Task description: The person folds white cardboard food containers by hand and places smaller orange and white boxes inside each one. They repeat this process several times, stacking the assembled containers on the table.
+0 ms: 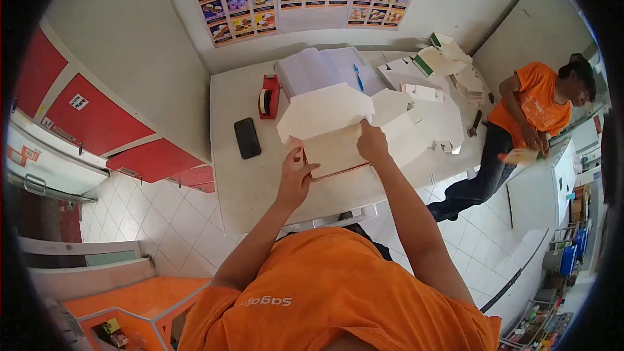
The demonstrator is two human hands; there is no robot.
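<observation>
A partly folded white cardboard box [335,153] lies on the table in front of me, its lid flap [328,110] raised at the back. My left hand [297,174] is at the box's left side, its thumb and fingers about the side wall. At the right side, my right hand [374,143] grips the wall near the back corner, fingers curled. Beside the right hand spread more flat white cardboard blanks [429,120], overlapping one another; their exact edges are hard to separate.
On the table [244,185] are a black phone [247,138], a red tape dispenser [268,97], a stack of white sheets [309,71], a blue pen [358,77] and green-and-white cartons [445,57]. A person in an orange shirt [530,101] sits at the right, holding something blurred.
</observation>
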